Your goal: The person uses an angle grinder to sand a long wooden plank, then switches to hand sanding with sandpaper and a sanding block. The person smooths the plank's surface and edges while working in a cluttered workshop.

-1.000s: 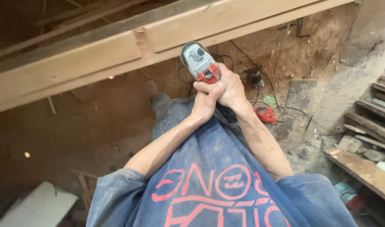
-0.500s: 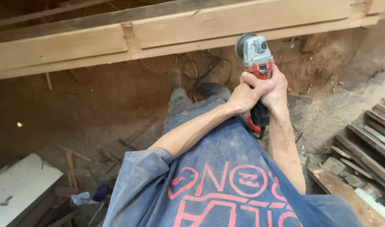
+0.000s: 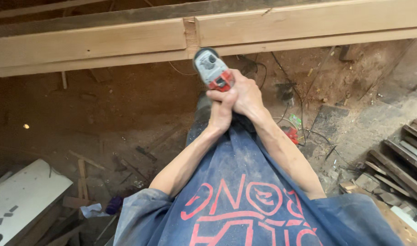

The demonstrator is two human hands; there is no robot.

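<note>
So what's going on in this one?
A person grips a red and grey power tool with both hands, left hand and right hand clasped together on its handle. Its head sits at the notch in a long wooden beam. Below lies a sawdust-covered floor with cables.

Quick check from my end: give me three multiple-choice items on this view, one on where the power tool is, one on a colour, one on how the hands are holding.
1. Where is the power tool?
A. Lying on the dirt floor
B. Held up just below the notch in the wooden beam
C. On the white board

2. What colour is the tool's body?
A. Red and grey
B. Yellow
C. Green

3. How are the hands placed?
A. Only one holds the tool
B. Both hang free
C. Left hand and right hand both clasp the tool

Answers: B, the tool's head sits just under the beam's notch; A, grey head with red housing; C, both hands wrap the handle together.
</note>
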